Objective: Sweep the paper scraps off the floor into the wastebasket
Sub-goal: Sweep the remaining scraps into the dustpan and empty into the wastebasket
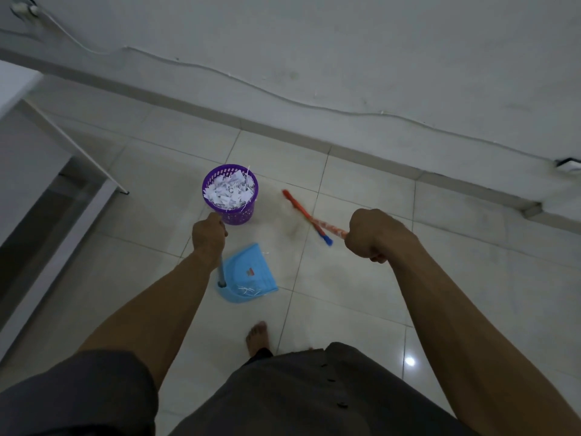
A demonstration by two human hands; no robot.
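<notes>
1. Room first: pale tiled floor point(361, 294), grey-white wall point(345, 42) at the far side with a thin cable point(220, 72) running along it, and some white furniture point(47, 158) off to the left.
2. Right hand point(374, 234): fingers point(377, 257) clenched round the orange broom stick point(311, 220), which slants away toward the far left. The broom's lower end is motion-blurred, so I can't tell exactly where the bristles touch the tiles.
3. Left hand point(209, 236): also a closed grip, wrapped round the upright handle point(221, 272) of the blue dustpan point(248, 269).
4. The dustpan sits on the floor just near of the basket, between the two arms. A few thin white paper scraps point(250, 291) lie in its near end.
5. The purple wastebasket point(239, 214) stands just beyond the left hand, piled to the rim with shredded paper point(229, 190).
6. Progress, my guess: nearly done. Most of the paper is already in the basket, and I can't spot loose bits on the tiles, though the blur by the broom could hide some.
7. What's left, I reckon: one last pass with the broom, then tip that small lot from the pan into the basket. It's heaped, so bits could easily slide off the top.
8. A bare foot point(257, 338) is planted near of the dustpan.
</notes>
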